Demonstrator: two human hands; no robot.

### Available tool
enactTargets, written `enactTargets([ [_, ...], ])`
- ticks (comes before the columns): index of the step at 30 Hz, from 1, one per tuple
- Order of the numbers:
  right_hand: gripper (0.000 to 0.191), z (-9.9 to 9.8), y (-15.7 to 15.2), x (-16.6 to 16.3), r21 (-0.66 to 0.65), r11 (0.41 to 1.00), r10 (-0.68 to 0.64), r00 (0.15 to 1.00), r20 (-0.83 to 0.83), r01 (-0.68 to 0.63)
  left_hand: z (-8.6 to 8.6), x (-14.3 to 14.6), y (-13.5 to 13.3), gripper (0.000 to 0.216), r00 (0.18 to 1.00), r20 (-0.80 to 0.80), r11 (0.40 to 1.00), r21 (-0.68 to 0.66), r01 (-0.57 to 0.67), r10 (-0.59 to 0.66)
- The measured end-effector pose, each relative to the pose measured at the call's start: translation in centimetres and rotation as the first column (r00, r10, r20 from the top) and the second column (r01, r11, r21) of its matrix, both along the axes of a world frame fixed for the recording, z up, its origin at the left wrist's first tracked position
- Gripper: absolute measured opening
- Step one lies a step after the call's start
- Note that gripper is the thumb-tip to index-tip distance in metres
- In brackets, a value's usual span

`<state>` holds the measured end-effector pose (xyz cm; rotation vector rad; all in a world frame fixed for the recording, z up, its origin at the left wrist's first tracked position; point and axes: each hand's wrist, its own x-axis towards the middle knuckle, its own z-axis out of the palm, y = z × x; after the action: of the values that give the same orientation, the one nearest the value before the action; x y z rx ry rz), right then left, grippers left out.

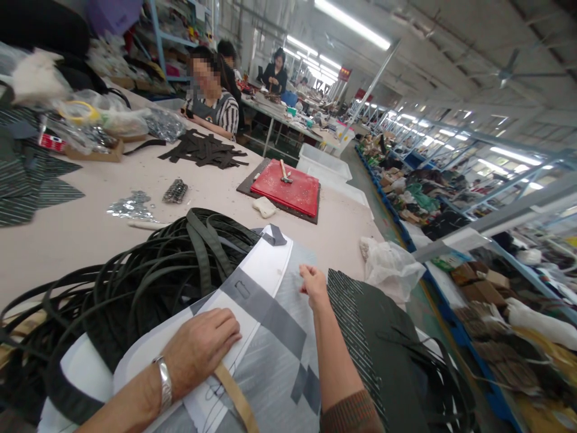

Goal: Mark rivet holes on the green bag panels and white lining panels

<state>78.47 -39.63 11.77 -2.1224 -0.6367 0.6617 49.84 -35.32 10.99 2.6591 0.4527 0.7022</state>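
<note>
A large white-and-grey panel [277, 313] with dark grey taped strips lies in front of me. My left hand [202, 340], with a silver bracelet at the wrist, rests palm down on its white part, fingers lying close together. Just below those fingers a tan strip [237, 397] crosses the panel, beside some loose dark thread. Above the panel's right side my right hand [313, 282] is closed in a pinch; whatever is between its fingertips is too small to make out. Left of the panel is a big heap of dark green straps [148, 282].
Dark striped pieces [374, 337] lie at right, near a plastic bag [390, 264]. Farther back are a red board [288, 186] bearing a hammer [285, 172], silver discs [131, 206] and dark strips [205, 149]. A co-worker [216, 102] sits across the table.
</note>
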Motion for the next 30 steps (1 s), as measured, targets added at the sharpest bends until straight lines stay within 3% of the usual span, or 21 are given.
enactTargets([
  [3, 0.035, 1.5, 0.6, -2.7, 0.073, 0.991, 0.109, 0.992, 0.066, -0.114, 0.7, 0.0, 0.0, 0.026, 1.0, 0.016, 1.0, 0.002, 0.006, -0.006],
  [7, 0.023, 3.7, 2.7, -8.4, 0.158, 0.922, 0.326, 0.93, 0.171, -0.353, 3.2, 0.0, -0.6, 0.027, 0.995, -0.001, 0.995, -0.022, 0.095, -0.095],
  [9, 0.034, 4.5, 3.7, -10.9, 0.129, 0.894, 0.38, 0.879, 0.288, -0.429, 4.5, -0.3, -1.3, 0.027, 0.99, -0.031, 0.988, -0.071, 0.137, -0.139],
  [12, 0.048, 5.3, 4.8, -13.0, -0.023, 0.868, 0.454, 0.773, 0.443, -0.497, 6.0, -1.4, -2.5, 0.027, 0.986, -0.02, 0.976, -0.148, 0.16, -0.164],
  [14, 0.045, 5.5, 5.1, -13.3, -0.086, 0.846, 0.504, 0.734, 0.455, -0.527, 6.3, -2.5, -3.1, 0.025, 0.99, -0.002, 0.968, -0.211, 0.139, -0.143],
  [17, 0.036, 5.7, 5.1, -13.0, -0.06, 0.824, 0.527, 0.725, 0.443, -0.563, 5.6, -4.5, -3.7, 0.024, 0.999, -0.013, 0.939, -0.343, 0.039, -0.047],
  [23, 0.02, 6.9, 2.8, -11.4, 0.119, 0.863, 0.4, 0.808, 0.432, -0.491, 2.6, -6.8, -3.5, 0.03, 0.988, -0.042, 0.858, -0.492, -0.148, 0.146],
  [30, 0.018, 10.6, -3.1, -8.0, 0.344, 0.849, 0.26, 0.883, 0.39, -0.402, 2.8, -6.6, -3.7, 0.034, 0.977, -0.058, 0.804, -0.559, -0.202, 0.205],
])
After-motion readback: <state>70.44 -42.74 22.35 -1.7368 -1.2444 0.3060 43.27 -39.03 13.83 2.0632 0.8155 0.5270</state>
